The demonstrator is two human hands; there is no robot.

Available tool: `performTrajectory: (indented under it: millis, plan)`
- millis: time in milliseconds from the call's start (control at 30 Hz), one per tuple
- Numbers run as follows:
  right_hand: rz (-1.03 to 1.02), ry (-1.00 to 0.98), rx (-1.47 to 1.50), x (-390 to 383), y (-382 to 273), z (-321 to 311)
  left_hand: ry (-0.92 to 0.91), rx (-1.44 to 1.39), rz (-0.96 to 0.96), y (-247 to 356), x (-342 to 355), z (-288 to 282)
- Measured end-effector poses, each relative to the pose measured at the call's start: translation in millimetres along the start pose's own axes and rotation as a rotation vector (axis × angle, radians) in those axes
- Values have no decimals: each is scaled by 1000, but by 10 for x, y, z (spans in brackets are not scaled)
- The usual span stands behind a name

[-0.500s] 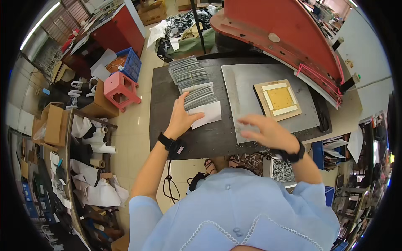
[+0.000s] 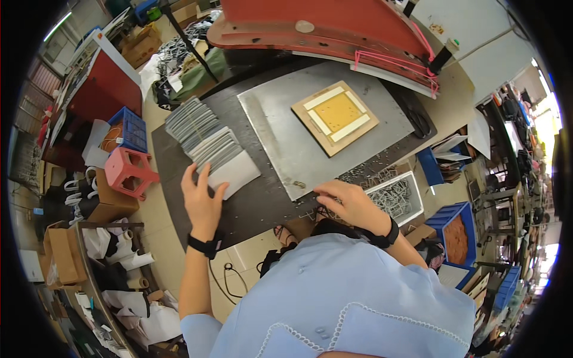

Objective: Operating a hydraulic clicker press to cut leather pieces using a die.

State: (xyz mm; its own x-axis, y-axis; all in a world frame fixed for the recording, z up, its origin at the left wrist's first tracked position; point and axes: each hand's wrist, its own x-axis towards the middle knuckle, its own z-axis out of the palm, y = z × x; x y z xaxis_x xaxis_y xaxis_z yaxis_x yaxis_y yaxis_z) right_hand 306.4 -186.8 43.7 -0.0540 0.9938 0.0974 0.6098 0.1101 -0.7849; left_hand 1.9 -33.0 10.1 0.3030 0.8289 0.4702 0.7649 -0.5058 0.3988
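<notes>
My left hand (image 2: 204,194) is at the near end of fanned stacks of thin grey pieces (image 2: 192,122), fingers spread, thumb beside the white top sheet (image 2: 237,172); it is open. My right hand (image 2: 346,203) hovers at the near edge of the grey metal plate (image 2: 271,143), fingers slightly bent and apart, holding nothing. On the plate lies a square wooden board (image 2: 301,119) with a yellow centre (image 2: 337,113) framed by pale strips. The stacks rest on the dark tabletop (image 2: 185,221), left of the plate.
A red machine housing (image 2: 358,30) overhangs the table's back. A pink stool (image 2: 128,170) and blue crate (image 2: 134,131) stand left. A white bin of wire pieces (image 2: 391,200) and blue bins (image 2: 456,212) are at right. A pile of cut scraps (image 2: 179,53) lies beyond the table.
The view has turned, shifting the table and stacks. My right hand has moved down toward the plate's near edge. My left hand stays at the near end of the stacks.
</notes>
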Motion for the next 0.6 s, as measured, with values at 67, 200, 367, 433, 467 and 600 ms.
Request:
performTrajectory:
  millis: [67, 200, 367, 433, 467, 600]
  plan:
    - [-16, 42, -13, -19, 77, -143, 64, -19, 29, 59, 42, 9]
    - [39, 133, 4, -4, 176, -424, 101, -127, -34, 13, 99, 20]
    - [34, 121, 75, -47, 524, -829, 108, -244, -204, 194, 101, -47]
    - [15, 110, 87, -87, 690, -1039, 134, -315, -379, 214, 49, -21]
    - [16, 105, 108, -114, 762, -1162, 143, -388, -497, 213, 41, -4]
    - [32, 77, 161, -169, 1112, -1582, 327, -531, -447, 192, 0, 39]
